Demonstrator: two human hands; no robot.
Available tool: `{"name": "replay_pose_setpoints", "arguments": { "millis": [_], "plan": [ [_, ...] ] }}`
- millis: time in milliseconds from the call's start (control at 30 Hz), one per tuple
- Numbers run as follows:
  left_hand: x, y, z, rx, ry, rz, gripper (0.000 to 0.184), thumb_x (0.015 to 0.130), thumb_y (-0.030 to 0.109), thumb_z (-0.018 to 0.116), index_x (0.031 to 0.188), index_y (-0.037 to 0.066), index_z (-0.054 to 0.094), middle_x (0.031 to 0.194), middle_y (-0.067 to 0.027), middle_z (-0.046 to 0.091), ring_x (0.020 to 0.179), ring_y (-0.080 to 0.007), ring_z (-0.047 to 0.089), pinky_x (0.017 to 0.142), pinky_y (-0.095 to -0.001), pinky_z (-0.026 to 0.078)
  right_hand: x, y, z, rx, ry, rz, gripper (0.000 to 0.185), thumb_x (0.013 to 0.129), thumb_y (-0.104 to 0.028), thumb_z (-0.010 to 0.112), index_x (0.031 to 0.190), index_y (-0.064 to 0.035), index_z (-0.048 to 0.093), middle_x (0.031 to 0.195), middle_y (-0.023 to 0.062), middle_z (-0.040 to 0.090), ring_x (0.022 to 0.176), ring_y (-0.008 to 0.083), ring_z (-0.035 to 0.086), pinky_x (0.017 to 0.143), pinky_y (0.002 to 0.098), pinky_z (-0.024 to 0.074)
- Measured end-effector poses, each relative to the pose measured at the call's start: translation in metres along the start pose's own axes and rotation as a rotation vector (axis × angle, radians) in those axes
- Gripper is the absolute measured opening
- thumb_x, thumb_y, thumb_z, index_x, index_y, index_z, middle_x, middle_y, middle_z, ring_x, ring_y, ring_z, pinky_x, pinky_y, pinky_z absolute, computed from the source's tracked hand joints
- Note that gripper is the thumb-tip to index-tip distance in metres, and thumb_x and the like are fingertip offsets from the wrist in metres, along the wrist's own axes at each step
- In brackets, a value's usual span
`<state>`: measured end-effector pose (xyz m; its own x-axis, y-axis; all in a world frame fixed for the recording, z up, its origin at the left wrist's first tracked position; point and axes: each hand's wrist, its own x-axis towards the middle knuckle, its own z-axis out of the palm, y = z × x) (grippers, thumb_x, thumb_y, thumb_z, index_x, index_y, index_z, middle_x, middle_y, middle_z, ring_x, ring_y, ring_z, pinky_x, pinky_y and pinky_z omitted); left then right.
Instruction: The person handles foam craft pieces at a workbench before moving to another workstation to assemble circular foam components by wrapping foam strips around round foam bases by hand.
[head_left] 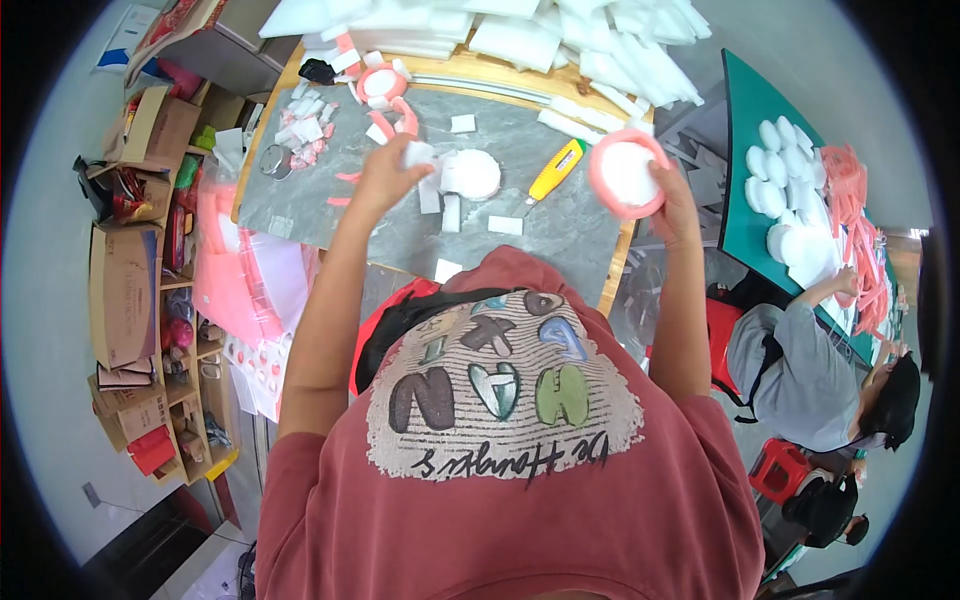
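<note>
My right hand [676, 205] grips a round white foam disc with a pink band [628, 175] around its edge, held up over the right end of the grey tabletop [570, 240]. On the left, my left hand [392, 178] pinches a small white foam piece [418, 155]. Beside that hand lies a plain white foam disc [472, 175], with small white rectangles [505, 225] around it. A yellow cutter [557, 170] rests between this disc and the banded one. Curved pink strips [402, 117] lie beyond my left hand.
White foam sheets [520, 40] are piled along the far edge. Foam scraps [305, 125] and another pink-banded disc [381, 84] lie at the far left. To the right, a person [800, 370] sits at a green table [745, 130] holding white discs and pink strips.
</note>
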<state>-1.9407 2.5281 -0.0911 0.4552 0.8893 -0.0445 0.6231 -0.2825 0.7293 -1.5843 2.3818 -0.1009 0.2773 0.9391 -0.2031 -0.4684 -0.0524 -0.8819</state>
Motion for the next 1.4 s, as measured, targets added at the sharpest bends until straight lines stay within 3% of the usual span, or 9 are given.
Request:
{"name": "replay_pose_setpoints", "arguments": {
  "millis": [133, 233, 467, 633, 767, 967, 1033, 1267, 1400],
  "plan": [
    [-0.01, -0.026, 0.047, 0.036, -0.262, 0.139, 0.041, 0.068, 0.017, 0.07, 0.103, 0.002, 0.054, 0.094, -0.0172, 0.06, 0.088, -0.0293, 0.058, 0.075, -0.0353, 0.044, -0.004, 0.023, 0.023, -0.202, -0.057, 0.123, 0.044, 0.078, -0.019, 0.059, 0.115, 0.0026, 0.047, 0.102, 0.0085, 0.058, 0.092, 0.0145, 0.057, 0.079, 0.0283, 0.0466],
    [-0.021, -0.011, 0.062, 0.149, -0.407, 0.062, 0.045, 0.067, 0.017, 0.07, 0.106, 0.002, 0.052, 0.096, -0.0158, 0.06, 0.089, -0.0275, 0.058, 0.077, -0.0337, 0.044, -0.009, 0.038, 0.044, -0.345, -0.258, 0.1, 0.04, 0.073, -0.005, 0.064, 0.112, -0.0016, 0.052, 0.096, 0.0037, 0.06, 0.083, 0.0103, 0.057, 0.073, 0.0239, 0.0455],
    [-0.018, 0.008, 0.066, 0.097, -0.124, 0.119, 0.051, 0.073, 0.027, 0.066, 0.111, -0.001, 0.047, 0.098, -0.0208, 0.058, 0.089, -0.0329, 0.057, 0.076, -0.0376, 0.045, -0.013, 0.045, 0.066, -0.809, -0.233, -0.066, 0.044, 0.069, 0.0, 0.066, 0.111, 0.0, 0.052, 0.096, 0.005, 0.06, 0.083, 0.0099, 0.056, 0.073, 0.0239, 0.046],
    [-0.013, 0.053, 0.059, -0.464, -0.147, 0.043, 0.05, 0.076, 0.034, 0.063, 0.109, -0.001, 0.05, 0.085, -0.0123, 0.059, 0.075, -0.0182, 0.058, 0.066, -0.0303, 0.046, -0.021, 0.041, 0.083, -1.003, -0.288, -0.233, 0.043, 0.065, -0.001, 0.067, 0.107, -0.0034, 0.057, 0.095, 0.0101, 0.061, 0.083, 0.0174, 0.059, 0.073, 0.0276, 0.0467],
    [-0.005, 0.057, 0.058, -0.182, -0.349, 0.059, 0.04, 0.077, 0.02, 0.064, 0.109, 0.001, 0.05, 0.089, -0.0036, 0.058, 0.079, -0.0095, 0.054, 0.066, -0.0244, 0.044, -0.024, 0.036, 0.093, -1.167, -0.33, -0.427, 0.042, 0.063, -0.002, 0.068, 0.104, -0.0055, 0.058, 0.093, 0.014, 0.061, 0.083, 0.025, 0.06, 0.073, 0.0313, 0.047],
    [-0.005, 0.058, 0.06, -0.384, -0.113, 0.101, 0.029, 0.071, 0.007, 0.069, 0.093, 0.003, 0.051, 0.083, -0.0024, 0.057, 0.074, -0.0078, 0.053, 0.064, -0.0213, 0.043, -0.03, 0.029, 0.104, -1.191, -0.225, -0.285, 0.031, 0.069, -0.019, 0.064, 0.095, -0.0054, 0.058, 0.08, 0.0164, 0.061, 0.076, 0.0321, 0.059, 0.066, 0.0375, 0.0459],
    [-0.003, 0.06, 0.062, -0.535, 0.142, 0.203, 0.03, 0.063, 0.013, 0.074, 0.08, 0.003, 0.051, 0.072, -0.004, 0.051, 0.061, -0.011, 0.048, 0.054, -0.0253, 0.04, -0.032, 0.029, 0.109, -1.106, -0.217, -0.219, 0.03, 0.069, -0.021, 0.064, 0.093, -0.0046, 0.058, 0.076, 0.0156, 0.06, 0.071, 0.0307, 0.059, 0.062, 0.0367, 0.0453],
    [-0.017, 0.08, 0.047, -0.372, 0.392, 0.285, 0.028, 0.071, 0.007, 0.069, 0.088, 0.003, 0.046, 0.082, -0.0019, 0.047, 0.072, -0.0096, 0.047, 0.062, -0.0223, 0.041, -0.021, 0.051, 0.114, -0.479, -0.241, 0.036, 0.03, 0.071, -0.025, 0.065, 0.089, -0.0016, 0.058, 0.068, 0.0102, 0.058, 0.058, 0.0208, 0.054, 0.055, 0.0324, 0.0424],
    [-0.017, 0.081, 0.046, -0.345, 0.616, 0.345, 0.029, 0.073, 0.008, 0.068, 0.09, 0.002, 0.045, 0.084, -0.0037, 0.047, 0.074, -0.0119, 0.047, 0.064, -0.0228, 0.041, -0.025, 0.029, 0.125, -0.425, -0.27, 0.085, 0.027, 0.072, -0.022, 0.064, 0.088, -0.0004, 0.059, 0.069, 0.009, 0.059, 0.06, 0.017, 0.055, 0.055, 0.0303, 0.0422]
  ]
}}
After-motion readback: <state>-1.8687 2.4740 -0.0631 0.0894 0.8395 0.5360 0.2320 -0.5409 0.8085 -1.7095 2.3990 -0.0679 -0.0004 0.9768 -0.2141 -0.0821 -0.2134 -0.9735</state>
